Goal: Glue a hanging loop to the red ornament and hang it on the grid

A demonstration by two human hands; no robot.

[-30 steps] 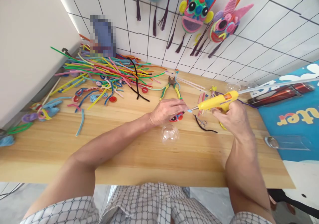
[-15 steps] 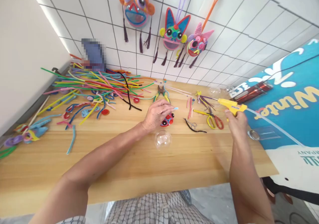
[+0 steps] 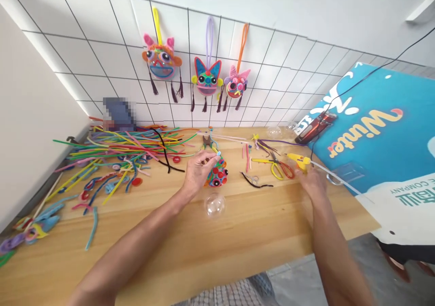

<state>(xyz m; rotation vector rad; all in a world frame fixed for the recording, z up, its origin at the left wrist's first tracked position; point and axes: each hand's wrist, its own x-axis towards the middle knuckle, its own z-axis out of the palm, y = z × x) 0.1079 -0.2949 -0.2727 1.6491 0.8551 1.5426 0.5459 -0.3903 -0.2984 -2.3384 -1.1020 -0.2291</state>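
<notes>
The left hand (image 3: 200, 171) pinches a little blue piece (image 3: 219, 154), seemingly not stuck on yet. Just beside that hand, the bright face (image 3: 218, 177) already has red buttons (image 3: 220, 174) and eyes (image 3: 216, 184). Nearer the person, a clear plastic dome (image 3: 215, 205) looks bare. The yellow glue gun (image 3: 302, 161) is at the right hand (image 3: 311, 182); blur hides whether it grips.

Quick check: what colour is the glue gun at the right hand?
Yellow; the glue gun shows best in the head view.
</notes>
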